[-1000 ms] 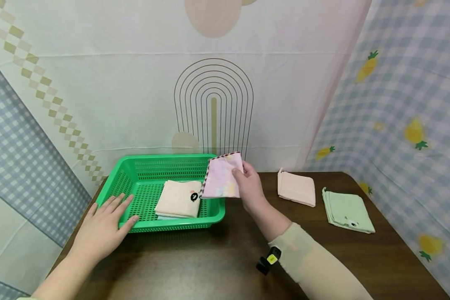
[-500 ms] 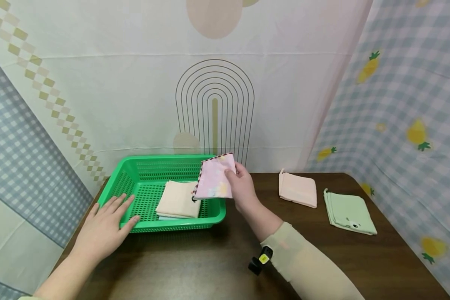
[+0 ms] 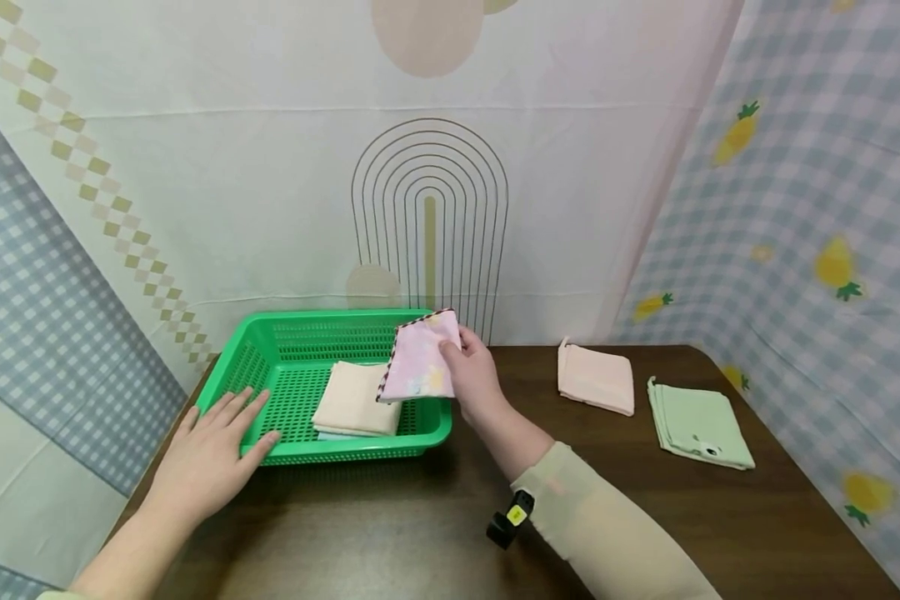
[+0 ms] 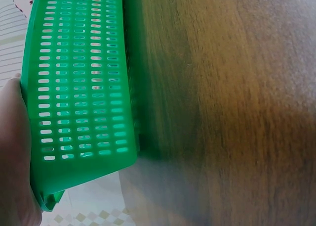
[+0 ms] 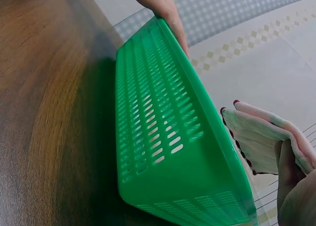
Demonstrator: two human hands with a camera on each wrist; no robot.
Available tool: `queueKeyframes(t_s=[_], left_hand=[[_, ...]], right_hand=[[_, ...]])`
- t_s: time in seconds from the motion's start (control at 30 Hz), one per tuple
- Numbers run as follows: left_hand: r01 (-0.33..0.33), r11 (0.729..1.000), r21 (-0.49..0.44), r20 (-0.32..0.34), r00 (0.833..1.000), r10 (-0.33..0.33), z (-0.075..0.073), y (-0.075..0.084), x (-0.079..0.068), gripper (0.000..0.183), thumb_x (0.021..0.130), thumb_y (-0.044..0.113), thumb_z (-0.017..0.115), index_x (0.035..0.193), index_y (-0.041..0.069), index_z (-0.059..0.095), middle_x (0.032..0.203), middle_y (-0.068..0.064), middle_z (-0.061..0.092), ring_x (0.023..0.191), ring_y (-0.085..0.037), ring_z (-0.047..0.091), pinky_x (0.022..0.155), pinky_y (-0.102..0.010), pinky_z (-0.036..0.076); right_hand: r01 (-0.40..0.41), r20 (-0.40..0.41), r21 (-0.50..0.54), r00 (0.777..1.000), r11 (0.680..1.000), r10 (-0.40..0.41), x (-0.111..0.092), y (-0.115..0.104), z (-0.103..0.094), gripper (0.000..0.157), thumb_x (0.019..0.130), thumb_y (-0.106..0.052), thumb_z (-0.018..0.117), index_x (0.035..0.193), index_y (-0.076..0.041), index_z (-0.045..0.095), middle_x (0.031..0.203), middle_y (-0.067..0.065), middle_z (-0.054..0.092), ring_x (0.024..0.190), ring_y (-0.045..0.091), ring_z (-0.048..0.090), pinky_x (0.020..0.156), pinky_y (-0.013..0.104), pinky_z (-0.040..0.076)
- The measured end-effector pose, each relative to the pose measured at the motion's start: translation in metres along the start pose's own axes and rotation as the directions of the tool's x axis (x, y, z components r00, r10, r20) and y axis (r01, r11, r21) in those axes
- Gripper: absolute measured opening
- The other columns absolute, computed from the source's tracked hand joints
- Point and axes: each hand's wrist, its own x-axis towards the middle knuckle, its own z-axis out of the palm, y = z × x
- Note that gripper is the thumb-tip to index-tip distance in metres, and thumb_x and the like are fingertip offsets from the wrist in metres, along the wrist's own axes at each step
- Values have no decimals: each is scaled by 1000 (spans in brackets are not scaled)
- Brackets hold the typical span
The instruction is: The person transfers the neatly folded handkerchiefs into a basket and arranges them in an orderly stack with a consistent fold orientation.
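Note:
Over the right end of a green plastic basket [image 3: 330, 450], my right hand [image 3: 474, 375] pinches a folded pink towel [image 3: 420, 358] with a dark-and-white striped edge. The right wrist view shows this towel [image 5: 254, 137] above the rim, gripped between thumb and fingers. Below it in the basket lies a folded cream towel [image 3: 352, 400] on top of a light blue one [image 3: 337, 436]; the pink towel hides part of the cream one. My left hand [image 3: 213, 454] rests on the basket's front left rim, its fingers extended and spread.
To the right of the basket, a folded pale pink towel [image 3: 596, 379] and a folded green towel [image 3: 701, 425] lie on the dark wooden table [image 3: 360, 533]. A patterned curtain [image 3: 570, 208] hangs behind the table's back edge.
My right hand has moved left with the pink towel, farther over the basket, so the towel now covers the black mark on the cream one. The left hand stays on the rim.

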Motion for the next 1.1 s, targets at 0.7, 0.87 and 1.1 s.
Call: queueKeyframes(t_s=[0.7, 0.87, 1.1], left_hand=[[3, 1000, 9, 35, 999, -4, -2, 1, 1, 73, 100, 62, 42, 156, 16, 34, 154, -21, 37, 141, -46, 31, 110, -71, 16], [3, 1000, 12, 26, 1000, -3, -2, 1, 1, 73, 99, 62, 42, 156, 16, 35, 154, -21, 38, 141, -45, 32, 110, -70, 17], [5, 1000, 15, 19, 1000, -5, -3, 2, 1, 72, 99, 61, 44, 156, 16, 35, 154, -21, 39, 140, -46, 32, 110, -70, 17]], right_hand=[[-77, 34, -41, 996, 996, 78, 2, -3, 24, 47, 101, -27, 55, 147, -19, 48, 111, 12, 65, 89, 20, 67, 74, 32, 58], [-78, 49, -39, 996, 996, 80, 3, -3, 32, 47, 102, -27, 55, 148, -19, 47, 110, 13, 65, 88, 20, 67, 73, 33, 59], [-59, 52, -43, 997, 997, 61, 4, -3, 46, 47, 102, -24, 54, 147, -16, 48, 107, 12, 66, 85, 20, 67, 70, 32, 59]])
